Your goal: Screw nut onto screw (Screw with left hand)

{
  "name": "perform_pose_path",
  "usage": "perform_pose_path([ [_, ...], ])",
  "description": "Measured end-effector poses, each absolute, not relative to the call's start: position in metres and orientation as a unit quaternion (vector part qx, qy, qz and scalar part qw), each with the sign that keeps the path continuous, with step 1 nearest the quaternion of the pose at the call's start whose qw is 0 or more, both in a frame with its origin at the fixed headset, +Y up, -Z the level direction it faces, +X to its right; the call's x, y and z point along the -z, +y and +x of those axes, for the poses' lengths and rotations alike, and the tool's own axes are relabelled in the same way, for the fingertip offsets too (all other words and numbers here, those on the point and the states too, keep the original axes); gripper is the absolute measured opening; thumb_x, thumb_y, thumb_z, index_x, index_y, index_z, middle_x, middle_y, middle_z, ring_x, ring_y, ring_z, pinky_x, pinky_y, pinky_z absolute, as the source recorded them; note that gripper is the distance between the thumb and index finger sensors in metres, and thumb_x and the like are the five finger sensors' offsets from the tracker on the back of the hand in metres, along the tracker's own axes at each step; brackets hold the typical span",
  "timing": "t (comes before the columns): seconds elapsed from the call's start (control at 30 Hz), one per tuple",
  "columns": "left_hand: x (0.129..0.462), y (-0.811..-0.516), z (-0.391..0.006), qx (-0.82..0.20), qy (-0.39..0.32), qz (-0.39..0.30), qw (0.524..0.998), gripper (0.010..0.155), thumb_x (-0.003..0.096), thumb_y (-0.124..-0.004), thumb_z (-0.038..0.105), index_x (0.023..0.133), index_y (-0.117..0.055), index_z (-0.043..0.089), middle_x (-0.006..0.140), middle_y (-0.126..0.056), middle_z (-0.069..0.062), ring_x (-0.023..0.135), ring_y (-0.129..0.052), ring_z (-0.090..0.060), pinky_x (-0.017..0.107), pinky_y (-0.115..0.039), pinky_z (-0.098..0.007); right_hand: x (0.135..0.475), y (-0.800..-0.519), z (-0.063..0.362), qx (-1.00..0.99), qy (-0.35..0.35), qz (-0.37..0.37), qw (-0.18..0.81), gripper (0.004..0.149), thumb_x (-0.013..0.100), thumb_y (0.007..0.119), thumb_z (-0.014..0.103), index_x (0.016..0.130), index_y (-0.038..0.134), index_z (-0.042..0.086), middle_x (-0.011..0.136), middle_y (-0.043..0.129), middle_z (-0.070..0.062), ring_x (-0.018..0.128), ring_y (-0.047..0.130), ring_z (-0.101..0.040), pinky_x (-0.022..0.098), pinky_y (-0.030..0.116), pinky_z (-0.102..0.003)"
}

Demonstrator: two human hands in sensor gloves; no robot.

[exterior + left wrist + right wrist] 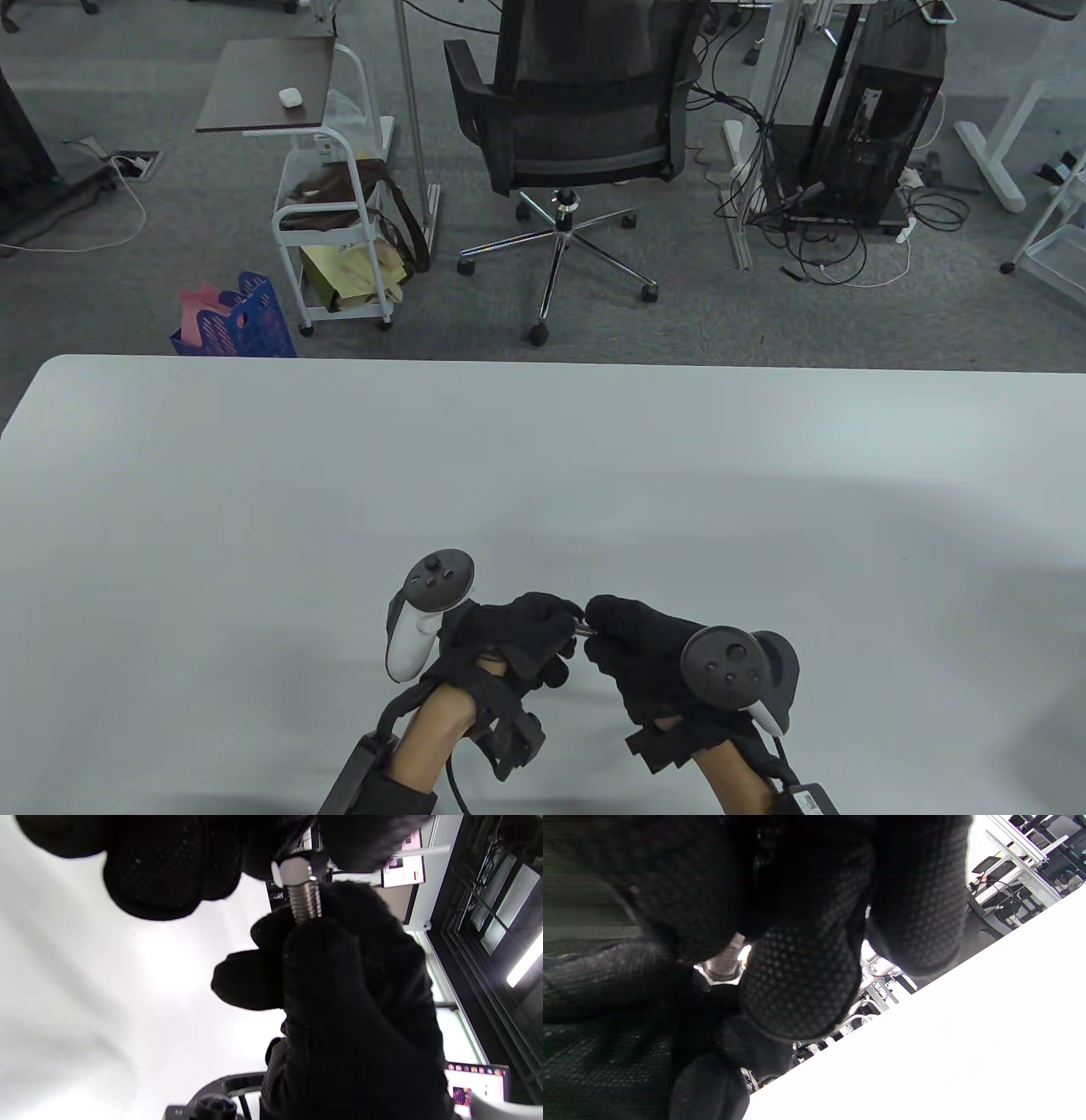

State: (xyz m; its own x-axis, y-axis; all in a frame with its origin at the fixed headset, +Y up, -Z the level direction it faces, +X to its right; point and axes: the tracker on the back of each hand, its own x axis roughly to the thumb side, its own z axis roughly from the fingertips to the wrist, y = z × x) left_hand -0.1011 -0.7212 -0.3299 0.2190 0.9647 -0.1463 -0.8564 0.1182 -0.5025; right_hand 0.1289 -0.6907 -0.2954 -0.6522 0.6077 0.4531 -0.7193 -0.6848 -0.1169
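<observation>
The 2 gloved hands meet fingertip to fingertip above the near edge of the white table, raised off its surface. The left hand curls its fingers and thumb round the nut, a bright hexagonal piece that sits on the threaded end of the screw. In the left wrist view the nut shows at the top of the thread, with the left fingers bunched close around and above it. The right hand pinches the screw's shaft between thumb and fingers, so that only a short stretch of bare thread shows between the nut and the right glove (the screw's head is hidden inside the grip). In the table view the screw is a thin glint of metal bridging the 2 sets of fingertips, lying roughly level from left to right. The right wrist view shows the same joint from the other side: the thread meets the nut's bright rim, with the right fingers pressed together beside it. How far the nut has travelled along the thread cannot be told. A tracker is strapped to the back of each hand, the left one pale-handled, the right one dark-faced.

Beyond the table stand an office chair, a white cart and a blue basket.
</observation>
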Motion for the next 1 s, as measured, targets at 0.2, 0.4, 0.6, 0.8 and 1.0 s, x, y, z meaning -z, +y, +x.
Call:
perform_pose_path([
  [0.2,0.3303,-0.7197,-0.1007,-0.602,-0.101,-0.242,0.755,0.056,0.0439,-0.074,0.04,0.082,-0.085,0.001,0.073,-0.09,-0.031,0.044,-0.094,-0.048,0.039,-0.072,-0.061,0.2953,-0.6913,0.1285,-0.901,-0.146,0.193,0.36,0.047,0.03,0.095,0.037,0.074,0.086,0.024,0.064,0.104,0.0,0.031,0.117,-0.006,0.038,0.099,-0.04],
  [0.4,0.3287,-0.7207,-0.1002,-0.605,-0.105,-0.243,0.751,0.068,0.0446,-0.071,0.045,0.097,-0.067,0.002,0.084,-0.08,-0.03,0.051,-0.092,-0.045,0.043,-0.071,-0.059,0.2954,-0.6902,0.1298,-0.901,-0.147,0.19,0.36,0.046,0.03,0.095,0.037,0.073,0.086,0.023,0.064,0.103,0.0,0.031,0.117,-0.006,0.038,0.099,-0.04],
  [0.6,0.3291,-0.7192,-0.0978,-0.59,-0.107,-0.241,0.763,0.055,0.0439,-0.074,0.039,0.082,-0.084,0.001,0.073,-0.089,-0.03,0.044,-0.094,-0.047,0.039,-0.072,-0.061,0.2948,-0.69,0.1289,-0.904,-0.148,0.193,0.352,0.046,0.03,0.095,0.037,0.074,0.086,0.023,0.064,0.103,0.0,0.031,0.116,-0.006,0.038,0.099,-0.04],
  [0.8,0.328,-0.7226,-0.0989,-0.6,-0.102,-0.243,0.755,0.069,0.0445,-0.071,0.045,0.098,-0.066,0.002,0.084,-0.08,-0.031,0.052,-0.091,-0.046,0.044,-0.07,-0.06,0.295,-0.6901,0.1296,-0.903,-0.148,0.191,0.355,0.046,0.03,0.095,0.037,0.073,0.086,0.023,0.064,0.104,0.0,0.031,0.117,-0.006,0.038,0.099,-0.04],
  [1.0,0.3294,-0.7207,-0.098,-0.595,-0.106,-0.243,0.759,0.055,0.044,-0.075,0.038,0.084,-0.083,0.001,0.075,-0.088,-0.03,0.045,-0.094,-0.047,0.04,-0.072,-0.061,0.2943,-0.6898,0.1281,-0.905,-0.149,0.196,0.347,0.046,0.03,0.095,0.037,0.073,0.086,0.023,0.064,0.104,0.0,0.031,0.117,-0.006,0.038,0.099,-0.04],
])
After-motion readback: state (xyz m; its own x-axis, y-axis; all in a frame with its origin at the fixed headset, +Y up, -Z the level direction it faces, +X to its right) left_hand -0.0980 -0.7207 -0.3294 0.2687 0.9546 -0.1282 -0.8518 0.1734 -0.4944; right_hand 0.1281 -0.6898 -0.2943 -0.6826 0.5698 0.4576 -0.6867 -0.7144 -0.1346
